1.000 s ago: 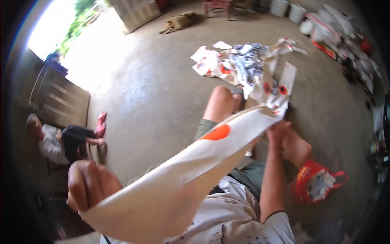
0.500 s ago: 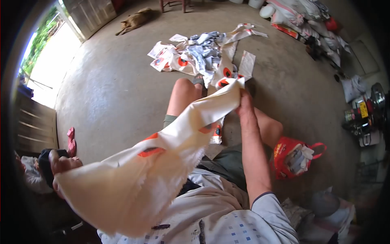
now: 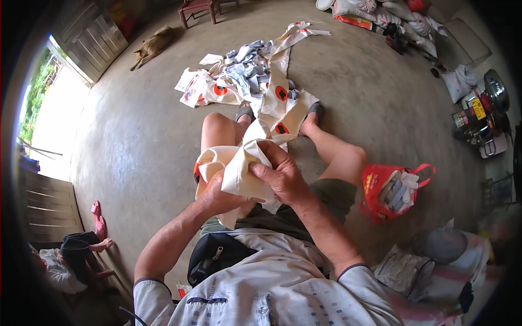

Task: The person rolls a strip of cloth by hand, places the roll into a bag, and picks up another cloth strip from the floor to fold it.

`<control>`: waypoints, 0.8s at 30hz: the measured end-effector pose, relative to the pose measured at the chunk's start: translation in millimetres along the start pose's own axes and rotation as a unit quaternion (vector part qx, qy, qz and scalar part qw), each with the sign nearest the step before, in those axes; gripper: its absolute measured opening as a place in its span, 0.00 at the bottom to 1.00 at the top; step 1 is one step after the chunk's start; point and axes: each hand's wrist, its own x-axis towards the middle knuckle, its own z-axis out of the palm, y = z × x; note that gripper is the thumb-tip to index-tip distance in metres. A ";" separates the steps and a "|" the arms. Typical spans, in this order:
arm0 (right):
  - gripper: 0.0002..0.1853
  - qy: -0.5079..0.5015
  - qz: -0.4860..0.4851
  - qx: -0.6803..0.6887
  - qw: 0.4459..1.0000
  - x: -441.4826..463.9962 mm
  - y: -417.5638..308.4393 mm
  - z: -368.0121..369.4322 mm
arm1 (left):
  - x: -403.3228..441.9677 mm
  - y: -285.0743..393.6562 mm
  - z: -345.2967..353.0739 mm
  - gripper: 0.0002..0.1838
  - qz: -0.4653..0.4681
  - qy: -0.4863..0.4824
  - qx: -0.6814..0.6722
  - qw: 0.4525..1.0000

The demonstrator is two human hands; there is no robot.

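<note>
A long cream cloth strip [image 3: 244, 171] with red-and-black round prints is bunched between my hands above my lap. My right hand [image 3: 280, 175] pinches its upper edge, thumb on top. Lower left, my left hand [image 3: 220, 194] grips the bunched cloth, its fingers partly hidden under the folds. From there the strip runs forward between my feet to a heap on the floor. That heap mixes pale blue-grey cloth scraps [image 3: 247, 62] with printed cream pieces [image 3: 204, 89].
A red bag [image 3: 378, 187] holding rolled light cloth stands by my right knee. A dog [image 3: 153, 48] lies near the open door [image 3: 89, 43]. Another person [image 3: 68, 261] sits at the left. Sacks [image 3: 380, 16] and a motorbike [image 3: 484, 117] line the right side.
My left hand has come from the far left to the middle, beside my right hand. The strip, stretched out before, is now gathered between them. My view has shifted too.
</note>
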 end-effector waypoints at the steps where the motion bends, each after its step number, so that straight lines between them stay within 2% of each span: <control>1: 0.16 0.012 0.005 -0.016 1.000 -1.3 -6.3 -2.9 | 4.1 3.8 3.1 0.30 -0.004 -0.020 0.001 1.000; 2: 0.16 0.013 -0.001 -0.037 0.999 -3.5 -8.0 -6.7 | 5.2 -3.1 12.5 0.24 -0.035 -0.015 -0.033 0.999; 5: 0.16 0.010 -0.024 -0.073 0.997 -8.6 -9.0 -13.9 | 1.3 5.0 22.4 0.22 -0.042 0.045 -0.031 0.998; 6: 0.16 0.009 -0.032 -0.080 0.996 -10.3 -7.9 -16.6 | 0.8 6.2 23.3 0.17 -0.038 0.055 -0.030 0.997; 9: 0.17 0.056 -0.087 -0.086 0.991 -3.0 2.7 -42.5 | -6.6 1.0 7.8 0.13 -0.023 0.022 -0.074 0.997; 10: 0.26 0.056 -0.029 -0.071 0.995 -2.5 7.5 -61.2 | -12.5 11.9 -4.6 0.11 -0.048 0.015 -0.121 0.991; 11: 0.30 0.059 -0.057 -0.173 0.981 -2.7 16.9 -75.6 | -19.5 22.9 -17.4 0.12 -0.037 0.020 -0.135 0.990; 13: 0.40 0.061 -0.109 -0.372 0.920 -2.3 40.8 -102.8 | -38.4 44.1 -42.1 0.12 -0.018 0.032 -0.165 0.986; 14: 0.52 0.030 -0.165 -0.516 0.840 -0.7 54.9 -119.1 | -53.3 56.9 -53.7 0.13 -0.037 0.038 -0.182 0.982; 17: 0.56 0.003 -0.250 -0.637 0.730 8.6 55.1 -99.9 | -98.7 74.9 -73.6 0.13 -0.062 0.047 -0.240 0.968; 18: 0.53 0.011 -0.223 -0.620 0.752 18.3 58.7 -90.6 | -111.6 81.5 -78.7 0.13 -0.059 0.049 -0.262 0.962; 21: 0.47 0.085 -0.342 -0.571 0.742 57.5 73.6 -78.9 | -136.3 97.6 -93.7 0.13 -0.038 0.071 -0.308 0.948; 22: 0.37 0.049 -0.274 -0.502 0.819 68.8 85.4 -87.0 | -142.8 100.3 -94.7 0.13 -0.030 0.088 -0.324 0.941; 23: 0.26 0.031 -0.298 -0.550 0.779 79.1 97.7 -94.7 | -146.9 101.7 -98.5 0.13 -0.026 0.110 -0.331 0.937; 24: 0.22 -0.035 -0.217 -0.564 0.796 83.9 121.2 -112.3 | -148.8 104.5 -103.3 0.13 -0.026 0.132 -0.335 0.933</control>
